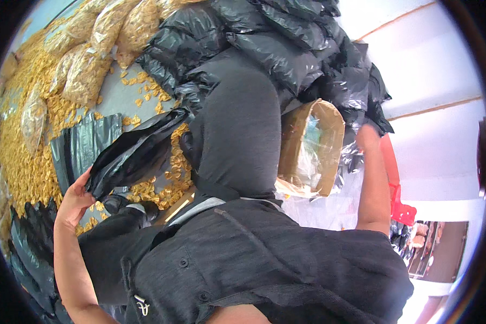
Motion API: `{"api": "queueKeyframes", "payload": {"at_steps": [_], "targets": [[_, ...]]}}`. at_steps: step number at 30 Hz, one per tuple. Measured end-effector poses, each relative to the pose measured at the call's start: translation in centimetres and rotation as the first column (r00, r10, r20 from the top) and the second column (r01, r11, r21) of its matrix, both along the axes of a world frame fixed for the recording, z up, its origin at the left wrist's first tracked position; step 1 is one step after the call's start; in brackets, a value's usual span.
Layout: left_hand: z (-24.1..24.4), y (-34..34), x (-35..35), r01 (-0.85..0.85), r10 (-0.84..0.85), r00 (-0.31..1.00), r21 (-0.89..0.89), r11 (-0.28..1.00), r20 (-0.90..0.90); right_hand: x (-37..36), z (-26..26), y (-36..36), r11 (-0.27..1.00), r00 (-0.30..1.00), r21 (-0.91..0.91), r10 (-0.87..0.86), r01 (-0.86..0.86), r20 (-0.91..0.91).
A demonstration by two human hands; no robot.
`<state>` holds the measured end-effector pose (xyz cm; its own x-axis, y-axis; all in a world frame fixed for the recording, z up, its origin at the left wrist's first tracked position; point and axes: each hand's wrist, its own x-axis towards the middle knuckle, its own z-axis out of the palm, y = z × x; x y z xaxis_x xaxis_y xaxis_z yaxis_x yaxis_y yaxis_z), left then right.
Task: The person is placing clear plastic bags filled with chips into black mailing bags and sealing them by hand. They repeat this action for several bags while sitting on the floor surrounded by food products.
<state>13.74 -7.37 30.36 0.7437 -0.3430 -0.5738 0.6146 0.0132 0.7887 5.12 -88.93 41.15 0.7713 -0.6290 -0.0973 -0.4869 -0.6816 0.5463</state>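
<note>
My left hand (77, 200) pinches the edge of a thin black plastic bag (135, 156) between thumb and fingers. The bag stretches slack from my hand towards my knee, and its far end lies close to the filled bags. Beyond the cardboard box, my right hand (367, 137) is raised at the lower edge of the black bag pile on the right. Motion blurs its fingers, so whether it grips anything there is unclear. A flat, folded black plastic bag (91, 139) lies on the floor past my left hand.
Small yellow-brown curled pieces (28, 150) cover the floor at left, with filled clear bags (87, 77) on them. Filled black bags (275, 56) are heaped ahead. An open cardboard box (332, 162) holding clear plastic stands right of my leg. More black bags (32, 239) lie lower left.
</note>
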Motion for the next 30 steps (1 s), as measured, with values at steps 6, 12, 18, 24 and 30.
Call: {"api": "queueKeyframes", "payload": {"at_steps": [6, 12, 18, 24, 30], "targets": [[-2.8, 2.6, -1.4, -0.034, 0.028, 0.998, 0.11, 0.993, 0.05, 13.5, 4.7, 25.5, 0.205, 0.804, 0.806, -0.117, -0.555, 0.584], [-2.9, 1.5, -2.2, 0.017, -0.073, 0.97, 0.233, 0.972, 0.233, 22.6, -1.2, 34.9, 0.289, 0.487, 0.438, 0.745, -0.851, 0.456], [-3.7, 2.6, -2.7, -0.107, -0.003, 0.951, 0.338, 0.935, 0.309, 21.9, -7.3, 43.3, -0.013, 0.524, 0.95, 0.832, -0.313, 0.184], [-5.0, 2.8, -2.5, -0.217, 0.15, 0.934, 0.18, 0.96, 0.323, 24.3, -12.6, 43.5, -0.194, 0.78, 0.98, 0.604, -0.053, 0.162], [-5.4, 0.0, -2.2, -0.55, 0.623, 0.766, 0.339, 0.763, -0.158, 24.3, -15.3, 47.5, -0.014, 0.966, 0.967, 0.056, 0.253, -0.252]]}}
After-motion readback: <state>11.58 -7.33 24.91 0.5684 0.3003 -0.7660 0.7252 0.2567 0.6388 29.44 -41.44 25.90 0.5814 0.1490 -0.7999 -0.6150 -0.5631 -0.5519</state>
